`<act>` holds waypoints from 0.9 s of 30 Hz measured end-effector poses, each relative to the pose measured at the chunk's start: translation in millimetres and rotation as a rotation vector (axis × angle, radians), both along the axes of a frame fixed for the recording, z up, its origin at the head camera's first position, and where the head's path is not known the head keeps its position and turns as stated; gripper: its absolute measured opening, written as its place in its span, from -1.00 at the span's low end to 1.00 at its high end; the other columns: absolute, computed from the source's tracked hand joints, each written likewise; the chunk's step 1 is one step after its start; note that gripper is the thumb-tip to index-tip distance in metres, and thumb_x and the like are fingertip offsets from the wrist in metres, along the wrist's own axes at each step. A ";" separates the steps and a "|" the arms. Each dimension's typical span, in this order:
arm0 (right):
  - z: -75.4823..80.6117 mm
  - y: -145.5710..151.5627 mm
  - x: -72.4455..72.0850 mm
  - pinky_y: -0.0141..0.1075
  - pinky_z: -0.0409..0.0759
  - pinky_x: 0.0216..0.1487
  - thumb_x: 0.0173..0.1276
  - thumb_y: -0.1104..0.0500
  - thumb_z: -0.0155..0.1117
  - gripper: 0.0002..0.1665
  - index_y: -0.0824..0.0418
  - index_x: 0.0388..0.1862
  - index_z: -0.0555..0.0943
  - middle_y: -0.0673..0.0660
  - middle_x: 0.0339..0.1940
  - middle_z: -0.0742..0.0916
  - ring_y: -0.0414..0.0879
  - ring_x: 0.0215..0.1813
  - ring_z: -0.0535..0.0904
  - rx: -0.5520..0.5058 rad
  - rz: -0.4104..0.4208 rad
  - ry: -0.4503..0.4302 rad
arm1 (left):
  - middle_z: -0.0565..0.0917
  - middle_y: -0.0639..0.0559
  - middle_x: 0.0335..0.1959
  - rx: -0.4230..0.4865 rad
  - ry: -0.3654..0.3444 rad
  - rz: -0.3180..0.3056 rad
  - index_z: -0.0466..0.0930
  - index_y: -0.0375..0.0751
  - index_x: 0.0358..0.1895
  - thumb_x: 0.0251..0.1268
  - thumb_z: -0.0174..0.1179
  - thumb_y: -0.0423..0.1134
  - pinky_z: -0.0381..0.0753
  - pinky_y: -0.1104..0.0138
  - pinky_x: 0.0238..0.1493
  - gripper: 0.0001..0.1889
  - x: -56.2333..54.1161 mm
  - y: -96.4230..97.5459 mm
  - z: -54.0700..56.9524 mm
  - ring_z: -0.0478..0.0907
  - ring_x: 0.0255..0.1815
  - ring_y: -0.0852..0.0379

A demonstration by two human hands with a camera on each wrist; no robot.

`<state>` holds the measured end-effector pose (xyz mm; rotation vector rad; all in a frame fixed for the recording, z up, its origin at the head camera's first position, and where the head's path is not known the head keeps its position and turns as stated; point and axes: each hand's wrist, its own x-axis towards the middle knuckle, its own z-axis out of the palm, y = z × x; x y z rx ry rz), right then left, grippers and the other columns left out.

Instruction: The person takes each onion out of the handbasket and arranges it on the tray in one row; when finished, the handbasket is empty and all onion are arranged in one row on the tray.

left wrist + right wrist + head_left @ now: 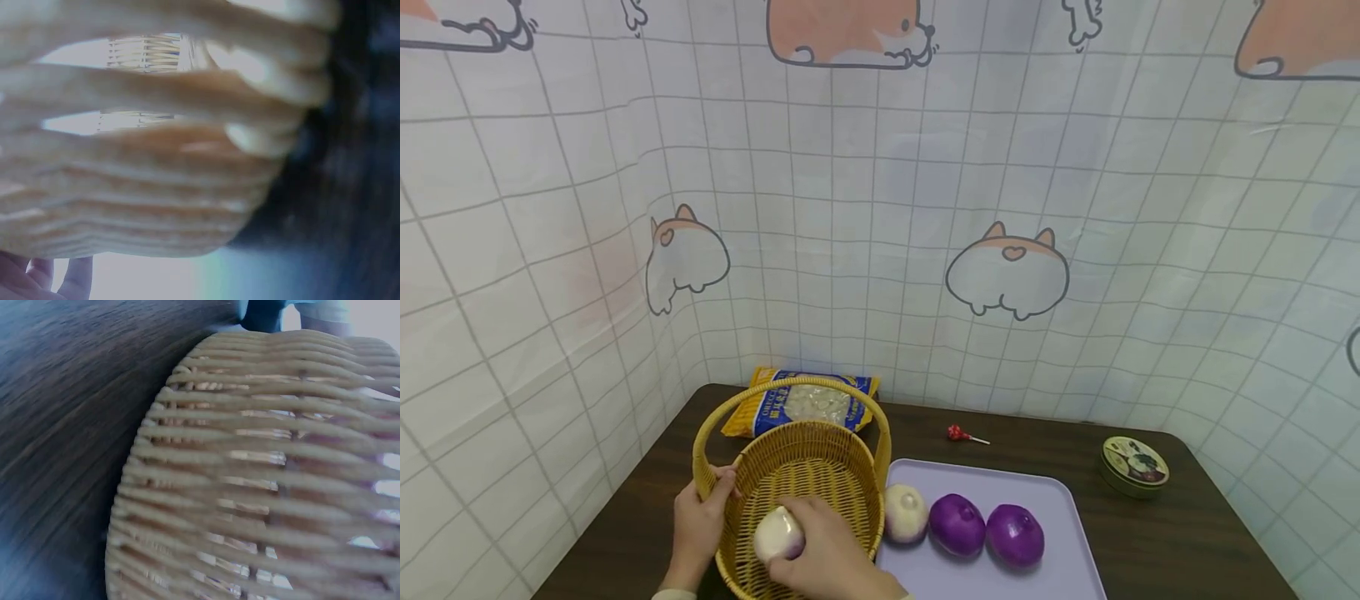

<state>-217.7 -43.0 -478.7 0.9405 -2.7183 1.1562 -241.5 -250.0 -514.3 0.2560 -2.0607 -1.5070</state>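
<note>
A wicker basket (811, 450) with a tall arched handle stands on the dark table. At its left side my left hand (702, 515) grips the foot of the handle and the rim, thumb on the inner side. My right hand (829, 546) reaches inside and holds a white turnip with a purple tinge (775, 533) above the woven bottom. Whether the turnip touches the bottom I cannot tell. Blurred basket weave (250, 462) fills much of the right wrist view, and weave (150, 187) also crosses the left wrist view.
Right of the basket, a lilac tray (992, 575) bears a whitish turnip (906, 514) and two purple ones (957, 525). Behind the basket lies a yellow and blue pasta bag (812, 404). A red lollipop (957, 432) and a round tin (1135, 465) rest on the table (1037, 442).
</note>
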 end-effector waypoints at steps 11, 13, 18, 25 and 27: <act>-6.2 27.4 10.6 -0.33 0.52 -0.04 -0.03 -0.04 0.51 -0.25 -0.23 0.23 0.53 -0.19 0.01 0.62 -0.27 -0.01 0.54 -0.245 -0.092 0.066 | 0.71 -0.14 -0.35 0.012 -0.074 -0.019 0.58 -0.34 -0.28 0.44 0.15 -0.06 0.47 0.62 -0.15 -0.66 3.7 -1.2 2.1 0.52 -0.15 0.55; -5.2 32.8 11.5 -0.29 0.51 -0.01 -0.03 -0.02 0.52 -0.23 -0.24 0.25 0.52 -0.18 0.03 0.62 -0.25 0.02 0.55 -0.257 -0.099 0.072 | 0.71 -0.13 -0.34 0.016 -0.083 -0.029 0.58 -0.34 -0.27 0.45 0.14 -0.05 0.48 0.61 -0.15 -0.66 3.3 -1.6 2.2 0.52 -0.15 0.55; -2.5 44.4 13.8 -0.26 0.46 0.00 -0.03 0.00 0.51 -0.23 -0.20 0.25 0.53 -0.16 0.02 0.62 -0.28 0.02 0.53 -0.242 -0.065 0.070 | 0.71 -0.12 -0.34 0.030 -0.084 -0.039 0.58 -0.35 -0.24 0.45 0.13 -0.08 0.49 0.59 -0.14 -0.67 1.7 -2.8 2.2 0.53 -0.13 0.54; -2.5 60.8 17.7 -0.29 0.54 -0.01 -0.09 0.12 0.52 -0.18 -0.20 0.25 0.52 -0.15 0.05 0.61 -0.25 0.03 0.53 -0.325 -0.074 0.043 | 0.71 -0.12 -0.33 0.024 -0.072 -0.041 0.58 -0.36 -0.26 0.45 0.14 -0.09 0.49 0.60 -0.13 -0.68 -0.5 -2.8 2.5 0.53 -0.13 0.53; -3.3 67.4 17.5 -0.29 0.55 -0.02 -0.11 0.16 0.51 -0.18 -0.20 0.23 0.52 -0.15 0.05 0.62 -0.24 0.02 0.54 -0.347 -0.073 0.076 | 0.71 -0.12 -0.33 0.023 -0.066 -0.039 0.58 -0.36 -0.27 0.45 0.14 -0.10 0.48 0.61 -0.13 -0.68 -0.8 -2.3 2.7 0.53 -0.13 0.53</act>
